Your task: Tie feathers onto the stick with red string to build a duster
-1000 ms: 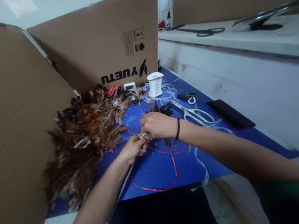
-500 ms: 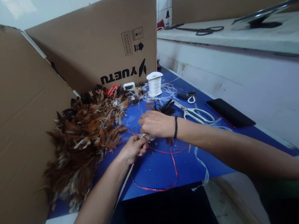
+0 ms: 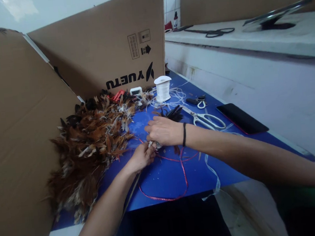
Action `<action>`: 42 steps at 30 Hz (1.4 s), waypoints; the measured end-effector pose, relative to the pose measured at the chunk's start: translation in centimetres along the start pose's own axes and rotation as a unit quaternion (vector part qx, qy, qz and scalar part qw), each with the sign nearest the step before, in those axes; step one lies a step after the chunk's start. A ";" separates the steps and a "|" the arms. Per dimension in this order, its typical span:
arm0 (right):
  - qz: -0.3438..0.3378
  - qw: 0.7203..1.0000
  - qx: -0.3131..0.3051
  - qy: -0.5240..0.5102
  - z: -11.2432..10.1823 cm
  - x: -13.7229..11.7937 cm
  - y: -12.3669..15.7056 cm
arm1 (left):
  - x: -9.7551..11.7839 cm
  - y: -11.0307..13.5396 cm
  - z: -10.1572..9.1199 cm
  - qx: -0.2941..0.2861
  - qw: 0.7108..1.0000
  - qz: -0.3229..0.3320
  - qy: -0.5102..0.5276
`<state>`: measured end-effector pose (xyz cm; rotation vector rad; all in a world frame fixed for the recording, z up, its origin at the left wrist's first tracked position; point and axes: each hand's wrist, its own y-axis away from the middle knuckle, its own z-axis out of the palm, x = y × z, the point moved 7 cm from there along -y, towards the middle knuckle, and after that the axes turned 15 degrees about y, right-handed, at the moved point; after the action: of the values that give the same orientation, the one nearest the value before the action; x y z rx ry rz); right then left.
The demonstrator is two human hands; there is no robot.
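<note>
Just beyond right hand (image 3: 164,131), dark feathers (image 3: 175,113), whitish material (image 3: 151,144) in left fingers (image 3: 148,153)

Pretty dim overall, cool flat light, can't really tell where it comes from. Brightest bit is a glare patch on the white surface (image 3: 60,8) up top left. The box (image 3: 111,41) goes properly shadowy in its inner corner, and the feathers (image 3: 92,135) turn murky brown lower down. Dark cloth (image 3: 170,224) at the bottom is basically solid black. The ledge (image 3: 278,43) is way lighter, with a dark shadow under the stand (image 3: 273,20). Wide-angle stretch drags the right arm (image 3: 241,149) out, and its sleeve (image 3: 311,207) smears. Fine detail around the left hand (image 3: 143,157) and right hand (image 3: 164,130) is mush.
</note>
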<state>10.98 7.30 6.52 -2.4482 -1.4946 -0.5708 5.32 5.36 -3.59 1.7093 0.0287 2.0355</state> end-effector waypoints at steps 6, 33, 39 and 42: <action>0.046 0.997 0.062 -0.019 -1.8 1.7 1.8 | 1.1 0.3 -0.2 0.023 1.000 0.012 0.004; 0.231 0.299 0.185 -0.907 5.5 -3.5 -0.4 | 2.6 2.2 0.5 0.014 0.995 0.075 0.070; 0.239 0.334 0.202 -0.889 5.6 -3.0 -0.5 | 2.3 2.3 1.0 -0.034 0.995 0.046 0.078; 0.242 0.359 0.190 -0.881 5.8 -3.2 -0.3 | 2.1 2.3 1.1 -0.050 0.994 0.030 0.087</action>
<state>10.67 7.03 -0.09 -2.0752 -0.4091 2.8531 5.37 3.82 -0.65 1.4862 -0.0681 2.1869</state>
